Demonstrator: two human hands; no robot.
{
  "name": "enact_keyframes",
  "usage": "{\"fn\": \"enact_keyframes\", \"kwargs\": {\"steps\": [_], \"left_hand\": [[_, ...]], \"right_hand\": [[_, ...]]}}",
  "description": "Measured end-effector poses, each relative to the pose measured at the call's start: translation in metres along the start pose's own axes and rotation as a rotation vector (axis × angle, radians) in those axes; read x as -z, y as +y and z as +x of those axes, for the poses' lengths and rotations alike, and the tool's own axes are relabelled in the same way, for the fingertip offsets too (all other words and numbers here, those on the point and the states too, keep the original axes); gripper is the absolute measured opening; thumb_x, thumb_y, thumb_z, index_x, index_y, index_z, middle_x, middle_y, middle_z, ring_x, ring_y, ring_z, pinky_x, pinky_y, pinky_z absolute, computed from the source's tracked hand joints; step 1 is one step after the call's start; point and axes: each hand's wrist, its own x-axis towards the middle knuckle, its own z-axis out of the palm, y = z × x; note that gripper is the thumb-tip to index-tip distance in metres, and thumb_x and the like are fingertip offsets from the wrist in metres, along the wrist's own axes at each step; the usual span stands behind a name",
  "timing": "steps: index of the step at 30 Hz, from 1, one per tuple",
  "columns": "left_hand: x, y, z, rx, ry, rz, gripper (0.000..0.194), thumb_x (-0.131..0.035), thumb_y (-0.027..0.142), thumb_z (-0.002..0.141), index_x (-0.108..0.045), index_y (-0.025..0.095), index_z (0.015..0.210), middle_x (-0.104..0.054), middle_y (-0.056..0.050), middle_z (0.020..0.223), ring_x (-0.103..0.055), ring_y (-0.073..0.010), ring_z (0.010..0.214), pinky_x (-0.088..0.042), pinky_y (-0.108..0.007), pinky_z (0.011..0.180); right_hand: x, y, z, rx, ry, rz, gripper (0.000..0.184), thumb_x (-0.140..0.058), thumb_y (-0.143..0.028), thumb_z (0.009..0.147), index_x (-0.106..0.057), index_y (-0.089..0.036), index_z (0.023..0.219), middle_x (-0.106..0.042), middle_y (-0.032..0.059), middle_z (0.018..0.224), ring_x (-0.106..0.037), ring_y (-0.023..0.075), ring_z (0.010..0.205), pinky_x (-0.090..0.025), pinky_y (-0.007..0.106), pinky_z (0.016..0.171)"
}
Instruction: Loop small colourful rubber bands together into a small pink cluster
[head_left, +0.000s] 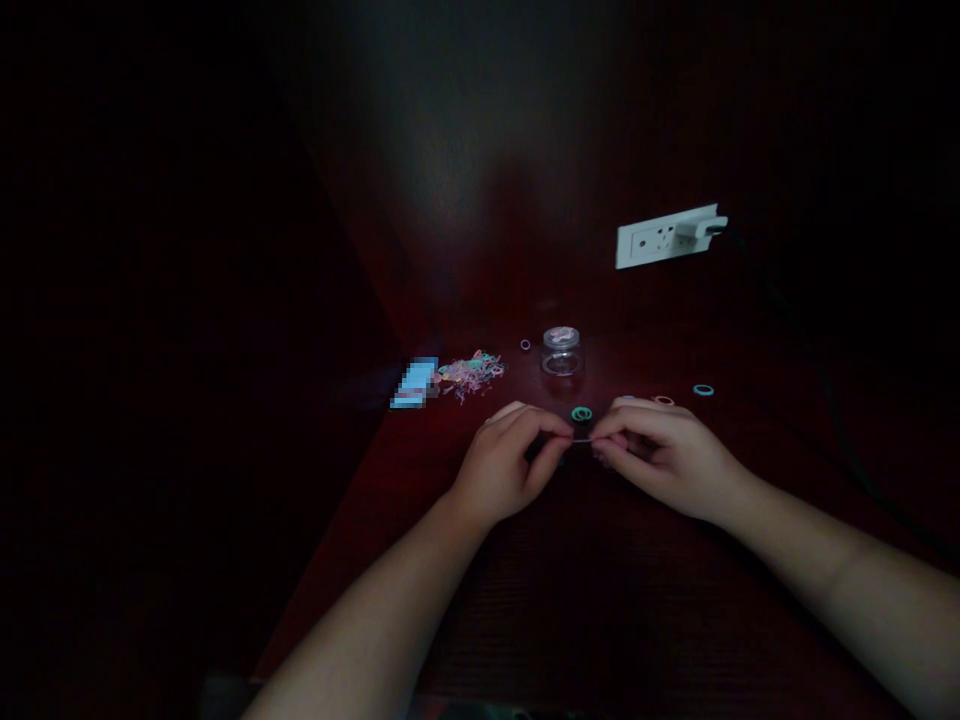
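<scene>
Between my two hands a thin pale purple elastic band (582, 441) is stretched just above the dark red table. My left hand (517, 455) pinches one end with thumb and forefinger. The other end is pinched in my right hand (664, 450), whose fingertips partly cover it. Right behind the fingertips lie green bands (581, 414). A pinkish band (663, 400) shows past my right knuckles, and a teal band (703, 390) lies farther right. Small purplish bits under my right fingertips are too dim to make out.
A clear lidded jar (562, 352) stands near the back wall, beside a small pale band (525, 345). Left of it sits a heap of coloured bands (472, 375), then a lit screen (415, 383) by the table's left edge. A wall socket (667, 238) holds a plug with a dark cable.
</scene>
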Motion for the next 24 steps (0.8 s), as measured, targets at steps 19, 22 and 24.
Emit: {"fn": "enact_keyframes", "kwargs": {"steps": [19, 22, 24], "left_hand": [[-0.0017, -0.0035, -0.0006, 0.014, -0.080, 0.005, 0.006, -0.063, 0.024, 0.090, -0.067, 0.020, 0.092, -0.072, -0.002, 0.085, -0.063, -0.0156, 0.078, -0.050, -0.032, 0.077], [-0.0003, -0.0020, 0.0002, 0.005, -0.070, 0.001, 0.006, -0.063, 0.023, 0.090, -0.068, 0.019, 0.091, -0.072, -0.002, 0.085, -0.063, -0.0158, 0.077, -0.050, -0.032, 0.075], [0.0005, -0.0014, 0.0007, 0.004, -0.068, 0.002, 0.007, -0.063, 0.024, 0.090, -0.068, 0.019, 0.091, -0.072, -0.003, 0.084, -0.063, -0.0160, 0.076, -0.050, -0.032, 0.074]], "right_hand": [[-0.0003, 0.0013, -0.0024, -0.020, -0.012, -0.023, 0.009, -0.061, -0.018, 0.090, -0.066, -0.017, 0.083, -0.051, -0.0014, 0.066, -0.049, 0.0116, 0.058, -0.038, 0.026, 0.055], [0.0003, 0.0019, -0.0026, -0.022, -0.016, -0.022, 0.008, -0.061, -0.019, 0.090, -0.067, -0.018, 0.084, -0.052, -0.0012, 0.067, -0.049, 0.0120, 0.058, -0.038, 0.027, 0.056], [0.0013, 0.0018, -0.0024, -0.026, -0.016, -0.020, 0.008, -0.061, -0.019, 0.090, -0.067, -0.018, 0.084, -0.052, -0.0011, 0.067, -0.049, 0.0121, 0.058, -0.038, 0.027, 0.056]]}}
